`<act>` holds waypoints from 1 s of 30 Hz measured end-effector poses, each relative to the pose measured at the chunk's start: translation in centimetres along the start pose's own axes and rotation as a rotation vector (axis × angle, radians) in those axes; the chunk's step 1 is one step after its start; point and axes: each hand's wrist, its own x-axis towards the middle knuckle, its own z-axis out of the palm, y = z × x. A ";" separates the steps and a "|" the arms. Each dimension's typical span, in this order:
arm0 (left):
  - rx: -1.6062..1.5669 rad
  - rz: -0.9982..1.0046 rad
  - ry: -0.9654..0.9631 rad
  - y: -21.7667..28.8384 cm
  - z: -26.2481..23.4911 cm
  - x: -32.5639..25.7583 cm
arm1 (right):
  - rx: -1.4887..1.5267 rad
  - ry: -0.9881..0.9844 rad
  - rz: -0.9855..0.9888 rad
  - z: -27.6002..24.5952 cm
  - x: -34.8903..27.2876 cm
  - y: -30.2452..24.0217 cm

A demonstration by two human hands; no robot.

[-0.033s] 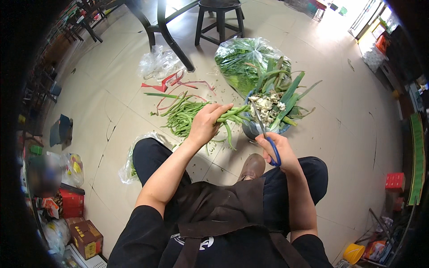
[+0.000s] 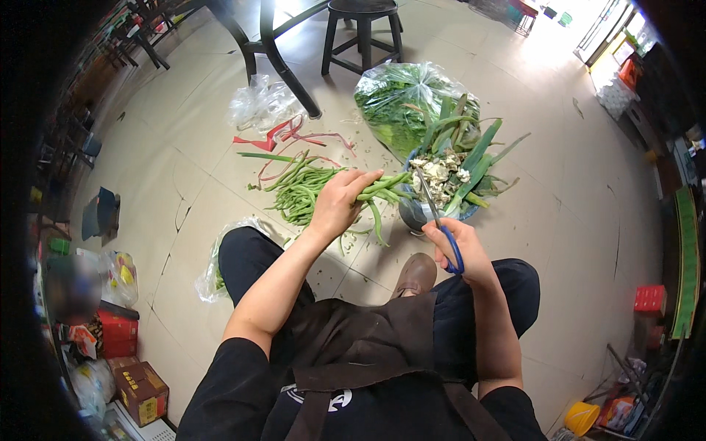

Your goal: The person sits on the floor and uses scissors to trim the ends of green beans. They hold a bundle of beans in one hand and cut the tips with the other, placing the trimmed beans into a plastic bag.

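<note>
My left hand (image 2: 340, 200) is closed round a bunch of green beans (image 2: 384, 188), their ends pointing right toward the bucket. My right hand (image 2: 461, 246) grips blue-handled scissors (image 2: 432, 203), the blades pointing up and away across the bucket's near left side. A heap of green beans (image 2: 298, 192) lies on the floor just left of and beyond my left hand. The bluish bucket (image 2: 414, 215) holds pale vegetable scraps (image 2: 441, 176) and long green leaves (image 2: 478, 165). Whether the blades touch a bean cannot be made out.
Behind the bucket sits a clear plastic bag of leafy greens (image 2: 393, 110). Red strips (image 2: 271, 138) and a crumpled plastic bag (image 2: 265, 103) lie beyond the beans. A dark stool (image 2: 362, 9) stands farther back. Another plastic bag (image 2: 213, 275) is beside my left knee.
</note>
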 end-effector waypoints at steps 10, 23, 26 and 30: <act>0.156 0.068 0.065 -0.6 -0.8 -0.2 | 0.094 -0.270 0.001 0.2 -1.3 -1.2; -0.055 0.012 -0.012 -0.7 -0.7 -0.4 | 0.030 -0.131 0.019 0.8 -0.5 -1.1; -0.428 -0.328 -0.201 -0.8 0.0 -0.5 | 0.053 0.005 -0.038 0.9 -0.1 -0.4; -0.805 -0.715 -0.299 -1.2 0.6 -0.5 | -0.026 0.106 -0.138 1.1 0.2 0.8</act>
